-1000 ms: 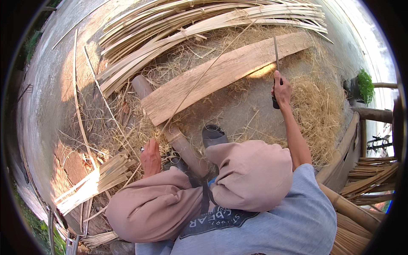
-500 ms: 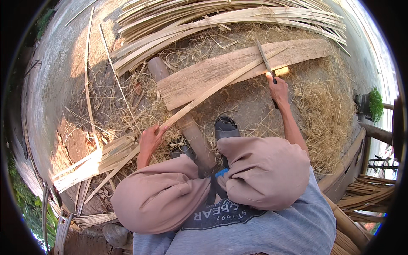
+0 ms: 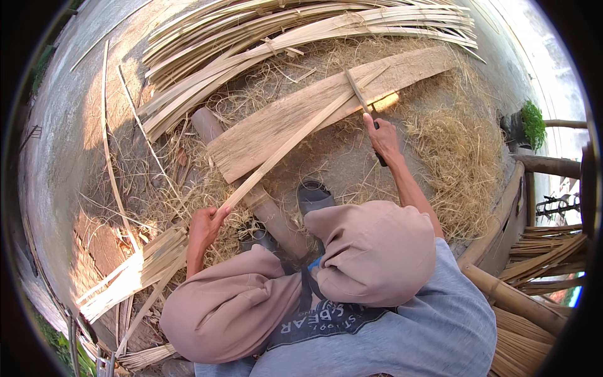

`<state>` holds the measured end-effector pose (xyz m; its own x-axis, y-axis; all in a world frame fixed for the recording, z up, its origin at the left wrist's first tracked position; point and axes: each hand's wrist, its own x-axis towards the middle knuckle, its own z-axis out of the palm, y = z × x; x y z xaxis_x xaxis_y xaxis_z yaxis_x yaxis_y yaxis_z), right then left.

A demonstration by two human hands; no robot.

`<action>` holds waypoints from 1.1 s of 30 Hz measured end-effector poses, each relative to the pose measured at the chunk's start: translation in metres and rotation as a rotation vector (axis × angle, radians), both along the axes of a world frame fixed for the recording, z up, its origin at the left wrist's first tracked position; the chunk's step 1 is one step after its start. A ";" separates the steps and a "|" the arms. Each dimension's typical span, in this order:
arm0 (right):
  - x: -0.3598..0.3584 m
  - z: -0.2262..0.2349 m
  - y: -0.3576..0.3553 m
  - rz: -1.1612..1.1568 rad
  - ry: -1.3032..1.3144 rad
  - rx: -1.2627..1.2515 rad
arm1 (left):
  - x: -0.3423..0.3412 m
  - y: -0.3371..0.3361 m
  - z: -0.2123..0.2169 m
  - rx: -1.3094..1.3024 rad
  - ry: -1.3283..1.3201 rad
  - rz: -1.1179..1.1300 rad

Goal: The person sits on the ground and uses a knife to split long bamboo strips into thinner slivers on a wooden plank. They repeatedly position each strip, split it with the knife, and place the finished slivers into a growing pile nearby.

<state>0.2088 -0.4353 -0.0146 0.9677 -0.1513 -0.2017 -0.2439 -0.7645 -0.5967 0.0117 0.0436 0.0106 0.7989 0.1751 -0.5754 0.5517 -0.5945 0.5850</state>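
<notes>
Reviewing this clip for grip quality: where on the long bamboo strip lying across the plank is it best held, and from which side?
Probably at its near end, where the left hand already pinches it, coming from the person's left. The bamboo strip is thin and flat, slanting up across the wooden plank toward the knife in the right hand. Its far end is under the blade, so only the near end is free.

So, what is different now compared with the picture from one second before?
The left hand took hold of the near end of a long bamboo strip, where before it rested open on the straw. The right hand brought its knife onto the strip's far end, over the wooden plank. The plank, the log beneath it and the bundled strips behind stayed put.
</notes>
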 end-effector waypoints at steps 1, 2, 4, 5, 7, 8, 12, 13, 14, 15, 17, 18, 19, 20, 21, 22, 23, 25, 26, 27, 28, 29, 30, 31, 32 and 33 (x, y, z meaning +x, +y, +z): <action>-0.005 0.000 -0.003 0.001 0.010 -0.021 | -0.004 0.001 0.002 0.066 0.006 -0.053; -0.014 0.001 0.000 0.124 -0.026 -0.066 | -0.002 0.006 0.008 0.042 0.011 -0.040; -0.041 -0.009 0.001 0.373 -0.061 -0.156 | -0.024 0.024 0.011 -0.008 0.058 -0.013; -0.028 -0.010 -0.017 0.178 -0.035 -0.098 | -0.033 0.030 0.013 -0.009 0.063 -0.013; 0.014 -0.010 -0.042 -0.051 0.061 0.025 | -0.043 0.037 0.018 0.005 0.058 0.007; 0.025 -0.002 -0.052 -0.169 0.102 0.068 | -0.044 0.040 0.014 0.033 0.060 0.004; -0.013 -0.010 -0.053 0.326 -0.071 -0.228 | -0.046 0.044 0.010 -0.007 0.052 0.016; 0.008 -0.015 -0.069 0.129 -0.058 -0.184 | -0.046 0.044 0.012 -0.057 0.047 0.024; 0.017 -0.010 -0.073 0.041 0.006 -0.122 | -0.043 0.040 0.014 -0.062 0.047 0.034; 0.027 -0.003 -0.071 -0.041 0.068 -0.055 | -0.040 0.038 0.016 -0.064 0.045 0.050; 0.022 -0.003 -0.063 0.059 -0.083 -0.206 | -0.035 0.037 0.017 -0.008 0.041 0.027; 0.016 -0.006 -0.060 0.192 -0.111 -0.227 | -0.036 0.041 0.015 -0.011 0.050 0.039; 0.010 -0.007 -0.058 0.324 -0.139 -0.249 | -0.042 0.044 0.011 -0.014 0.059 0.051; 0.000 -0.010 -0.060 0.451 -0.152 -0.273 | -0.049 0.047 0.008 -0.022 0.082 0.056; 0.017 -0.005 -0.076 0.173 0.053 -0.284 | -0.044 0.039 0.017 -0.032 0.077 0.036; 0.024 -0.006 -0.086 0.086 0.063 -0.220 | -0.040 0.031 0.028 -0.043 0.073 0.015; 0.032 -0.003 -0.085 0.014 0.071 -0.152 | -0.039 0.024 0.035 -0.051 0.068 0.008; 0.029 0.000 -0.079 -0.075 0.124 0.038 | -0.044 0.033 0.011 -0.034 0.056 0.024; 0.018 0.009 -0.064 0.155 0.103 -0.037 | -0.048 0.041 0.003 -0.014 0.052 0.042; 0.000 0.014 -0.051 0.376 0.084 -0.107 | -0.051 0.043 0.005 0.044 0.037 0.019; -0.012 0.017 -0.046 0.590 0.061 -0.183 | -0.051 0.042 0.008 0.095 0.019 -0.011; -0.022 0.002 -0.060 0.682 -0.089 -0.202 | -0.052 0.038 0.010 0.139 0.005 -0.046; -0.019 -0.004 -0.078 0.449 0.019 -0.133 | -0.055 0.037 0.015 0.105 0.016 -0.022; 0.000 -0.006 -0.098 0.212 0.110 -0.068 | -0.050 0.035 0.022 0.072 0.013 0.002; 0.011 -0.002 -0.103 -0.018 0.201 0.001 | -0.048 0.032 0.027 0.040 0.012 0.033; 0.013 -0.001 -0.104 0.041 0.137 -0.069 | -0.047 0.030 0.027 0.065 0.023 0.024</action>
<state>0.2214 -0.5397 -0.0158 0.9375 -0.1303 -0.3227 -0.2872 -0.8134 -0.5058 -0.0351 0.0733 0.0376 0.7808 0.2312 -0.5804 0.5788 -0.6173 0.5329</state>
